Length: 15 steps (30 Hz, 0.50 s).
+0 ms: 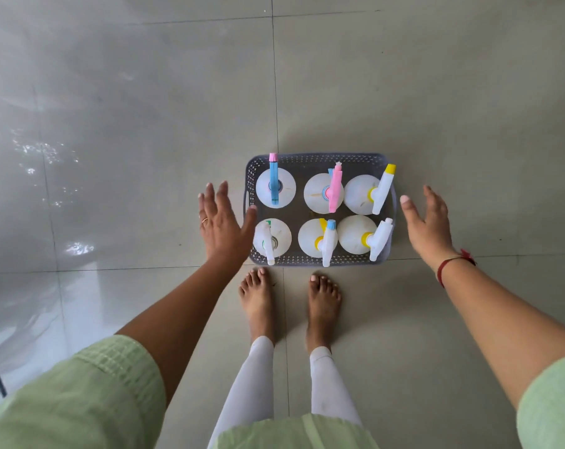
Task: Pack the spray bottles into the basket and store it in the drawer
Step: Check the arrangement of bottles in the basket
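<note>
At the bottom of the view, nearest the camera, two bare feet (289, 306) stand side by side on a pale grey tiled floor (129, 124), below white leggings and a light green tunic. Both arms reach forward in short green sleeves.

Just beyond the toes, toward twelve o'clock, one grey perforated plastic basket (320, 158) sits on the floor, straddling a tile seam. It holds six white spray bottles, all upright, in two rows of three.

Near row, from nine o'clock to three o'clock: a white-triggered bottle with a green collar (271, 236), a white-triggered bottle with a blue nozzle and yellow collar (313, 237), and a white-triggered bottle with a yellow collar (355, 234).

Far row, same order: a bottle with a blue trigger and pink nozzle (275, 187), a bottle with a pink trigger (321, 193), and a white-triggered bottle with a yellow nozzle (360, 194).

The left hand (221, 222) is at the basket's nine o'clock side, fingers spread and empty, thumb at the rim; whether it touches is unclear. One ring shows on a finger. The right hand (428, 222) is at the three o'clock side, also spread and empty, a little apart from the basket wall. One red thread bracelet (449, 265) circles that wrist.

Beyond the basket, only floor tiles show, with light glare at ten o'clock.
</note>
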Each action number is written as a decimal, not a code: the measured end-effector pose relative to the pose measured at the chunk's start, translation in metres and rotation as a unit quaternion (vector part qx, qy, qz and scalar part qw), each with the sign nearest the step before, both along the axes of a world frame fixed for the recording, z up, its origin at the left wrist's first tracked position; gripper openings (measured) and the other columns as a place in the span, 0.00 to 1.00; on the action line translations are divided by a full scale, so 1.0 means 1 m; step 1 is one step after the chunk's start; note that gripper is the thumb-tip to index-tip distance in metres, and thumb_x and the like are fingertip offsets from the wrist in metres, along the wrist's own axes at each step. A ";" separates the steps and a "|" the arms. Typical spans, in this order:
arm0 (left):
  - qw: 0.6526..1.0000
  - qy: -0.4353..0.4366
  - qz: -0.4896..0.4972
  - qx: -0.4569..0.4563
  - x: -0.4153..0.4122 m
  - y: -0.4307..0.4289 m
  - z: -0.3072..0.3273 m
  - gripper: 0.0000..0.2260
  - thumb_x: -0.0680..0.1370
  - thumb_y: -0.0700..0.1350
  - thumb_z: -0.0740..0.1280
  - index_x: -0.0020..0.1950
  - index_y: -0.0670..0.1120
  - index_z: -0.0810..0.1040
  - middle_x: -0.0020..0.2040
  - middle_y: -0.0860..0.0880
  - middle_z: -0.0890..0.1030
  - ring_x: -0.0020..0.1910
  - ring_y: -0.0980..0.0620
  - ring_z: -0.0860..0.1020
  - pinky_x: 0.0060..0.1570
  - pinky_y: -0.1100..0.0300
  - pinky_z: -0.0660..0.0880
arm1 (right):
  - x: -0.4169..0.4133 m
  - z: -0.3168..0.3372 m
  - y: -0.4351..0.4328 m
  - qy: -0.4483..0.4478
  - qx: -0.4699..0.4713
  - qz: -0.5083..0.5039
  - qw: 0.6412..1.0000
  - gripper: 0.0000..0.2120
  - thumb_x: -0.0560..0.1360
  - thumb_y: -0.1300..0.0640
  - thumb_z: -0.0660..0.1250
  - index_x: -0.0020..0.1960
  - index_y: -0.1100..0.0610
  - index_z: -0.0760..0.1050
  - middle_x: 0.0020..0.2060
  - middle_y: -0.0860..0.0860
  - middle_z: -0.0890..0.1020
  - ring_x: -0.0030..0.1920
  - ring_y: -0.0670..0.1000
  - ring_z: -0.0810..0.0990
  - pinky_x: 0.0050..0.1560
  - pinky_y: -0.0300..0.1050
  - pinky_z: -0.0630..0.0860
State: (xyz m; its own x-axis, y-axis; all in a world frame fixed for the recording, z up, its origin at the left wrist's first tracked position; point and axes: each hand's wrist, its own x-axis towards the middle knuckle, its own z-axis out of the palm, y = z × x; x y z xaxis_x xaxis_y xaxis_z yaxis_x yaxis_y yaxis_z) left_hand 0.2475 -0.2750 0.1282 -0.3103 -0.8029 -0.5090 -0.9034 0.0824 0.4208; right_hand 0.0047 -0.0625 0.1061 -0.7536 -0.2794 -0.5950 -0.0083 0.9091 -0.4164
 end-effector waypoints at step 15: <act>0.965 -0.086 0.095 0.228 -0.009 -0.032 -0.111 0.21 0.81 0.47 0.63 0.73 0.40 0.68 0.67 0.39 0.76 0.57 0.42 0.75 0.55 0.51 0.73 | -0.022 -0.087 0.006 -0.176 0.114 0.024 0.978 0.11 0.78 0.56 0.63 0.57 0.62 0.74 0.49 0.56 0.76 0.50 0.56 0.73 0.48 0.45 0.66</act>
State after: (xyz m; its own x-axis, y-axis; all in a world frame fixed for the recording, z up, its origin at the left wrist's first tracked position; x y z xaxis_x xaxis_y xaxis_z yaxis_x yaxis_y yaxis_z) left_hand 0.2388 -0.3072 0.0174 -0.0589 -0.5175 -0.8536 -0.9440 -0.2492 0.2162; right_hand -0.0169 -0.0565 0.0189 -0.4807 -0.1397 -0.8657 0.0536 0.9807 -0.1880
